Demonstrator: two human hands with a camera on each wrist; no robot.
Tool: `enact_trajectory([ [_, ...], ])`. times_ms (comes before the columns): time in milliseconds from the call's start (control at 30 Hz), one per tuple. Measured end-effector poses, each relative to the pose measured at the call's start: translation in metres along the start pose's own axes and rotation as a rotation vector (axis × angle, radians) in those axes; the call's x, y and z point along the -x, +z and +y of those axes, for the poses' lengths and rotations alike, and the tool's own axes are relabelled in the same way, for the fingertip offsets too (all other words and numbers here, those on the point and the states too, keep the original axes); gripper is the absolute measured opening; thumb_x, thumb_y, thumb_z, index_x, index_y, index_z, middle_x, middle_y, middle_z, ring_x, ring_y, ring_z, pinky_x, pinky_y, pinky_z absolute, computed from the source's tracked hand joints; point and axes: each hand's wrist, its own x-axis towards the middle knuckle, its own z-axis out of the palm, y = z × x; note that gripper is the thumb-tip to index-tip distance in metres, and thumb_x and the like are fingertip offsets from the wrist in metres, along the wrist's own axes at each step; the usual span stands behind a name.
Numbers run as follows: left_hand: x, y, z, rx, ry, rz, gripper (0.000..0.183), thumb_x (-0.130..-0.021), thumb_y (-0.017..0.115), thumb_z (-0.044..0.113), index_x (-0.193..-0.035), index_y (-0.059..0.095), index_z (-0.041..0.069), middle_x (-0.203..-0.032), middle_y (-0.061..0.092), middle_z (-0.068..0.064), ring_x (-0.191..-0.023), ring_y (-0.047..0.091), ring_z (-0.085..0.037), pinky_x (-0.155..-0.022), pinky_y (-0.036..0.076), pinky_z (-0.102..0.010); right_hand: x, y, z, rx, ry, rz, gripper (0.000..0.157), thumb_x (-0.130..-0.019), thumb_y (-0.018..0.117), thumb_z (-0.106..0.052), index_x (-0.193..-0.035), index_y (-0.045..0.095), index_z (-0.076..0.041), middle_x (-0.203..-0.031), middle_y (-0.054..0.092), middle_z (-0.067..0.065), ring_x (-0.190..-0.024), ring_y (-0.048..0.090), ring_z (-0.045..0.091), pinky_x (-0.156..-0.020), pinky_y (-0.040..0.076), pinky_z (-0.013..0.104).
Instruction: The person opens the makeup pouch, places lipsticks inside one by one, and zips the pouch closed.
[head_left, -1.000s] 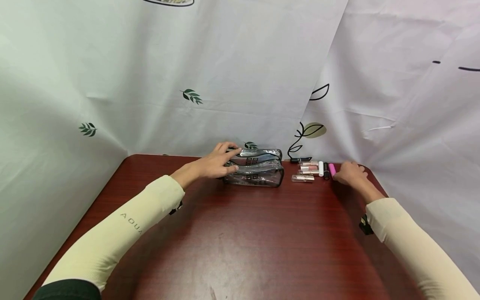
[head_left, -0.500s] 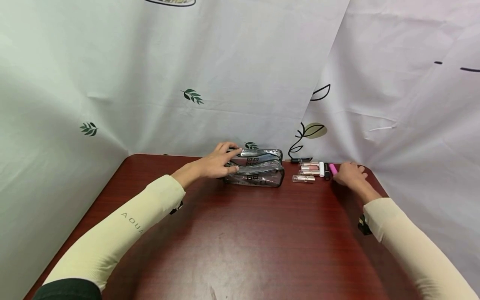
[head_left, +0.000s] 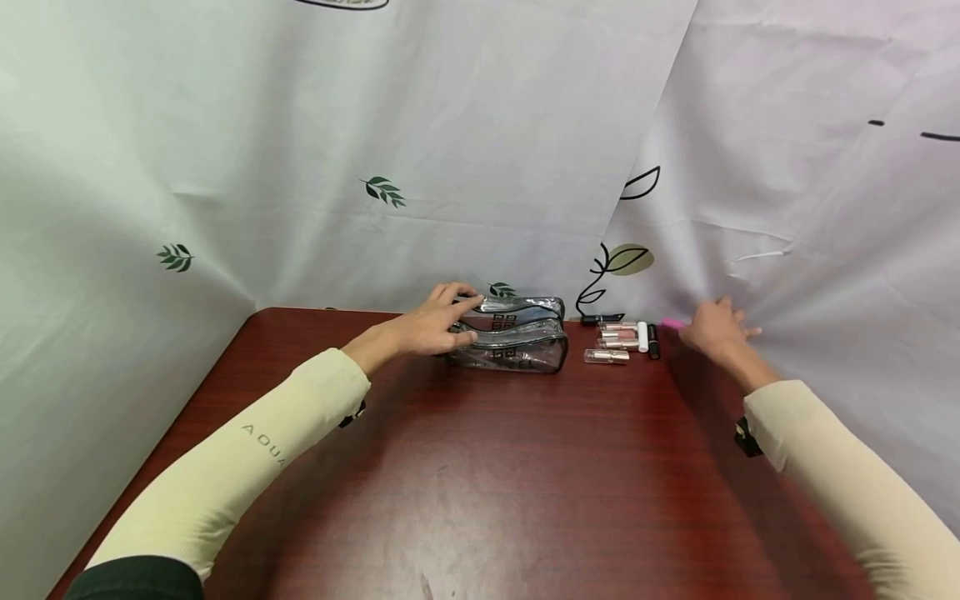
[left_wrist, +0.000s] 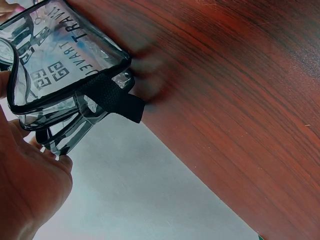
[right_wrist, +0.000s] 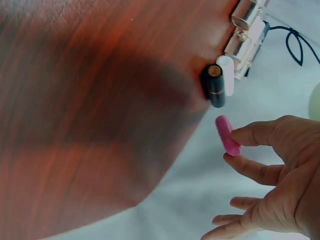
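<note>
At the back of the table, a clear cosmetic bag [head_left: 517,354] with black trim and lettering stands with its top parted. My left hand [head_left: 431,325] holds it at its left end, thumb at the front rim and fingers toward the back one. The left wrist view shows the bag's black side tab [left_wrist: 112,97]. My right hand [right_wrist: 290,175] pinches a small pink lipstick tube [right_wrist: 228,136] between thumb and index finger, the other fingers spread. In the head view, the pink tube juts left from that hand, near the table's back right corner.
Left of the right hand lie a black lipstick [head_left: 653,342], a white tube [head_left: 642,337] and several clear-capped lipsticks [head_left: 618,336]. One clear-capped lipstick [head_left: 606,357] lies nearer the front. A black tube [head_left: 602,319] sits at the back edge. White printed cloth [head_left: 450,167] hangs behind the table.
The pink lipstick tube has been lifted from beside the black lipstick by my right hand, which has moved slightly up and right. My left hand and the bag have stayed put.
</note>
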Motion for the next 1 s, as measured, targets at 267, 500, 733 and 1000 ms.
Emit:
enact_trajectory([
  [267,0.0,0.0,-0.001,-0.017,0.015,0.016,0.076,-0.114,0.059,0.036,-0.177,0.034,0.002,-0.18,0.028,-0.023,-0.167,0.023,-0.049,-0.133,0.032,-0.07,0.007,-0.018,-0.02,0.036,-0.091,0.059,0.031,-0.092,0.069,-0.017,-0.087,0.062,0.012,-0.14,0.035,0.055,-0.146,0.022,0.083,-0.109,0.007,0.106],
  [500,0.002,-0.003,0.001,-0.006,-0.001,-0.006,0.077,-0.114,0.06,0.036,-0.178,0.033,0.004,-0.181,0.026,-0.021,-0.169,0.02,-0.047,-0.133,0.03,-0.07,0.015,-0.03,-0.048,0.05,-0.148,0.071,0.04,-0.097,0.078,-0.028,-0.081,0.071,0.008,-0.155,0.031,0.057,-0.148,0.023,0.082,-0.112,0.008,0.103],
  [733,0.001,-0.004,0.001,-0.006,0.003,-0.001,0.075,-0.114,0.058,0.035,-0.177,0.034,0.002,-0.179,0.029,-0.021,-0.167,0.022,-0.046,-0.134,0.029,-0.069,0.025,-0.034,-0.074,0.079,-0.237,0.069,0.025,-0.089,0.066,-0.013,-0.091,0.075,0.011,-0.168,0.027,0.053,-0.156,0.02,0.08,-0.116,0.01,0.101],
  [1000,-0.002,-0.005,0.003,-0.038,-0.01,0.004,0.072,-0.115,0.056,0.034,-0.177,0.036,0.004,-0.178,0.032,-0.019,-0.166,0.025,-0.044,-0.134,0.031,-0.066,0.036,-0.032,-0.103,0.063,-0.362,0.094,0.022,-0.094,0.067,-0.012,-0.092,0.075,0.008,-0.17,0.032,0.05,-0.155,0.024,0.08,-0.12,0.014,0.097],
])
